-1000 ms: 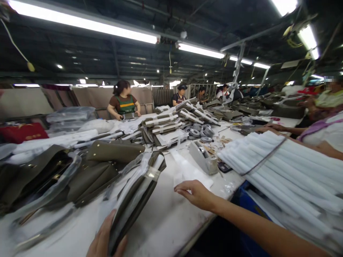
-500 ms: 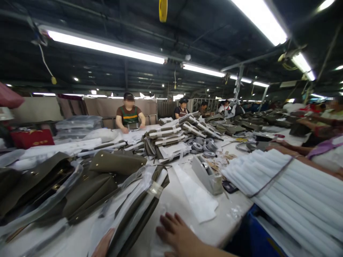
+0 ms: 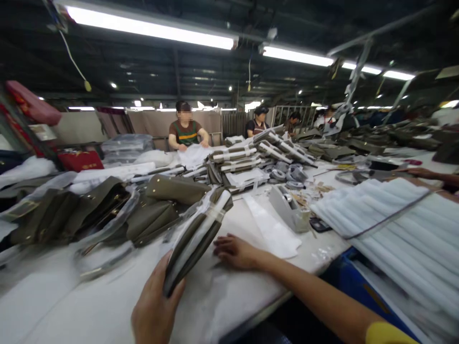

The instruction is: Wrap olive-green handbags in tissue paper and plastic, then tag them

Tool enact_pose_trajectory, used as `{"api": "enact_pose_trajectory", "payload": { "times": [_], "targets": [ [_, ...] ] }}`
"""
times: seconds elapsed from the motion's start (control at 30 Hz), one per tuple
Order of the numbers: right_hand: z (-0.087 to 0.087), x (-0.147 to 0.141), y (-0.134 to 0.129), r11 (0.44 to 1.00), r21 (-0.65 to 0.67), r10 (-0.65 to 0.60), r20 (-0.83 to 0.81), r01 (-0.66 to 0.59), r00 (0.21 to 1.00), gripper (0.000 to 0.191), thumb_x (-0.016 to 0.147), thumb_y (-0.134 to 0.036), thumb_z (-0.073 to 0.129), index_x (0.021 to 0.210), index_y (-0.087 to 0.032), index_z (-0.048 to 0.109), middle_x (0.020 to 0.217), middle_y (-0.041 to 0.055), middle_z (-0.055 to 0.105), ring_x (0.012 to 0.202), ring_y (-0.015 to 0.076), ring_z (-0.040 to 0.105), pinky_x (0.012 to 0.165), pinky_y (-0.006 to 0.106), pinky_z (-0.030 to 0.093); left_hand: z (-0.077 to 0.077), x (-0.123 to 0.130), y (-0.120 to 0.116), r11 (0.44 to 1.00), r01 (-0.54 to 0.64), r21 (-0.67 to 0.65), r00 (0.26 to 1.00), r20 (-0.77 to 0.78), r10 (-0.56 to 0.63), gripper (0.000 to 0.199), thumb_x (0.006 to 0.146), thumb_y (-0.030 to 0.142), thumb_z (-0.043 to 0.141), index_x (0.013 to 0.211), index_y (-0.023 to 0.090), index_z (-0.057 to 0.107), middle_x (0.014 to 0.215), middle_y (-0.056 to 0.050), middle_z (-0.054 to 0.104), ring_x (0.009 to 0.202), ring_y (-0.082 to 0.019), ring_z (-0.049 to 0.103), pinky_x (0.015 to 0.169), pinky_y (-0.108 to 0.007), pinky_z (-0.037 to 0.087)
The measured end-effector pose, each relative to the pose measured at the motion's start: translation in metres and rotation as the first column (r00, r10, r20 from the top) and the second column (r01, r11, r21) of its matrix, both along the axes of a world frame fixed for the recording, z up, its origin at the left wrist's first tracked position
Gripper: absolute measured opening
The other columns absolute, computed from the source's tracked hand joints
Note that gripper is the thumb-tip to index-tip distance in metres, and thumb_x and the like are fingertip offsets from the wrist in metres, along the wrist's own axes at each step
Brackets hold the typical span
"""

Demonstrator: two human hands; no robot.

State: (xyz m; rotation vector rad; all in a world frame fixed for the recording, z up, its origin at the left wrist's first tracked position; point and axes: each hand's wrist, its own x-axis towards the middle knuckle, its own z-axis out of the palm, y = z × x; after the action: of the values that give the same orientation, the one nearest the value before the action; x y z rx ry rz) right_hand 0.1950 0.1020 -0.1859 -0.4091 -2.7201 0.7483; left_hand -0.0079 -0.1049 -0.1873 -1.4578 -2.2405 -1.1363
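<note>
My left hand (image 3: 154, 298) grips the near end of an olive strap bundle (image 3: 196, 243), fingers and thumb on its two sides. White padding runs along the bundle, and clear tape wraps its far end. The bundle slants up and away over the white table (image 3: 236, 296). My right hand (image 3: 238, 252) rests palm down on the tabletop, just right of the bundle, fingers stretched out and holding nothing. Beyond it stands a grey tape dispenser (image 3: 287, 208) next to a flat white sheet (image 3: 270, 224). Left of the bundle lie olive bags (image 3: 96, 203) with gold-coloured fittings.
Similar taped bundles (image 3: 236, 157) are piled further back, with tape rolls (image 3: 290, 174) beside them. White foam strips (image 3: 394, 224), tied with a cord, jut over the right edge above a blue crate (image 3: 376, 291). A co-worker (image 3: 186, 129) stands across the table handling white sheeting.
The view has swung left and down. My left hand now shows clearly around the bundle's near end. My right hand's fingers lie lower and flatter on the table, with more forearm in view.
</note>
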Motion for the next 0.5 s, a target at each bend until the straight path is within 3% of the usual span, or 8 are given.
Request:
{"api": "enact_pose_trajectory", "payload": {
  "times": [0.13, 0.2, 0.27, 0.4, 0.5],
  "targets": [
    [-0.004, 0.002, 0.001, 0.990, -0.075, -0.126, -0.038, 0.123, 0.991, 0.050, 0.104, -0.041, 0.031, 0.098, -0.019, 0.076, 0.121, 0.0096, 0.071, 0.117, 0.0212, 0.063, 0.106, 0.037, 0.045, 0.018, 0.007, -0.002, 0.999, -0.044, 0.021, 0.997, 0.059, 0.043, 0.058, 0.091, 0.045, 0.057, 0.145, 0.032, 0.041, 0.141, -0.002, 0.058, 0.128, -0.026, 0.057, 0.103, -0.036, 0.050],
    [-0.008, 0.001, -0.010, 0.977, -0.072, -0.207, -0.054, 0.203, 0.977, 0.052, 0.104, -0.040, 0.028, 0.107, -0.015, 0.073, 0.127, 0.0146, 0.067, 0.120, 0.0243, 0.061, 0.106, 0.040, 0.045, 0.020, 0.005, -0.002, 0.999, -0.049, 0.022, 0.996, 0.072, 0.047, 0.059, 0.090, 0.044, 0.059, 0.145, 0.031, 0.042, 0.141, -0.003, 0.058, 0.128, -0.027, 0.056, 0.103, -0.037, 0.049],
    [-0.012, 0.000, -0.025, 0.973, -0.036, -0.230, -0.043, 0.228, 0.972, 0.048, 0.101, -0.044, 0.038, 0.126, -0.013, 0.065, 0.139, 0.0178, 0.059, 0.131, 0.0293, 0.052, 0.113, 0.047, 0.037, 0.019, 0.005, -0.002, 0.999, -0.042, 0.020, 0.996, 0.080, 0.040, 0.060, 0.090, 0.043, 0.059, 0.146, 0.031, 0.041, 0.142, -0.003, 0.058, 0.129, -0.027, 0.056, 0.104, -0.038, 0.048],
    [-0.016, -0.012, -0.036, 0.984, 0.148, -0.102, 0.030, 0.097, 0.994, 0.063, 0.096, -0.053, 0.049, 0.148, -0.016, 0.044, 0.156, 0.0178, 0.038, 0.146, 0.0342, 0.032, 0.120, 0.055, 0.023, 0.016, 0.008, 0.001, 1.000, -0.021, 0.011, 0.998, 0.063, 0.020, 0.059, 0.090, 0.043, 0.058, 0.146, 0.031, 0.041, 0.143, -0.004, 0.056, 0.130, -0.027, 0.055, 0.103, -0.039, 0.049],
    [-0.011, -0.030, -0.018, 0.971, 0.241, -0.010, 0.047, -0.002, 0.999, 0.047, 0.099, -0.039, 0.048, 0.141, -0.019, 0.052, 0.150, 0.0141, 0.047, 0.143, 0.0296, 0.037, 0.119, 0.051, 0.027, 0.009, 0.007, 0.003, 1.000, 0.008, 0.017, 1.000, -0.013, -0.008, 0.058, 0.091, 0.042, 0.055, 0.146, 0.032, 0.040, 0.142, -0.003, 0.057, 0.126, -0.027, 0.058, 0.101, -0.039, 0.052]
  ]
}}
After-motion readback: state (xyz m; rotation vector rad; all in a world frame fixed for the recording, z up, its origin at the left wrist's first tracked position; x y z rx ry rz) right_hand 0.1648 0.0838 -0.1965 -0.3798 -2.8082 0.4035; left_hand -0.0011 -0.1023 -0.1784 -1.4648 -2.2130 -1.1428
